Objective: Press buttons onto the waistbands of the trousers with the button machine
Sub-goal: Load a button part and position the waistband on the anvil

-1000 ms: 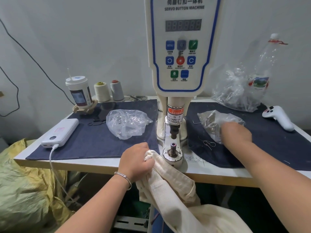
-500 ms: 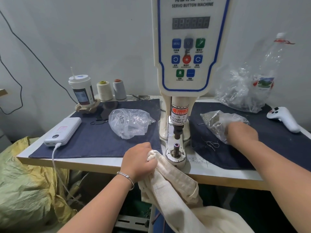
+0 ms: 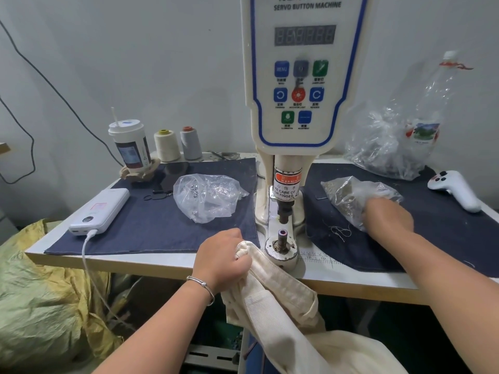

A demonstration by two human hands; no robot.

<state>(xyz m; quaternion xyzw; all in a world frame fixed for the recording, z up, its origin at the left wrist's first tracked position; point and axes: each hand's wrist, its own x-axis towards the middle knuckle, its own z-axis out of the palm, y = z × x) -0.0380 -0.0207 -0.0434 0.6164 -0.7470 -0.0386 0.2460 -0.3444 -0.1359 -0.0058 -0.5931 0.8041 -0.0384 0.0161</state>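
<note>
The white servo button machine point(image 3: 302, 76) stands at the middle of the table, its lower die point(image 3: 282, 234) bare under the punch. My left hand point(image 3: 222, 259) grips the waistband of the cream trousers point(image 3: 280, 292) just left of the die; the rest of the cloth hangs off the table's front edge. My right hand point(image 3: 387, 215) reaches into a small clear bag of metal buttons point(image 3: 348, 193) on the right cloth mat. Its fingertips are hidden inside the bag.
A second clear bag point(image 3: 208, 197) lies left of the machine on dark cloth. A power bank point(image 3: 101, 210), a cup point(image 3: 131, 148) and two thread cones point(image 3: 178, 144) sit at the left. A big bag of parts point(image 3: 391, 147) and a white controller point(image 3: 456, 190) are at the right.
The view has drifted slightly. My right hand has pushed a little deeper into the button bag. My left hand keeps its hold on the waistband.
</note>
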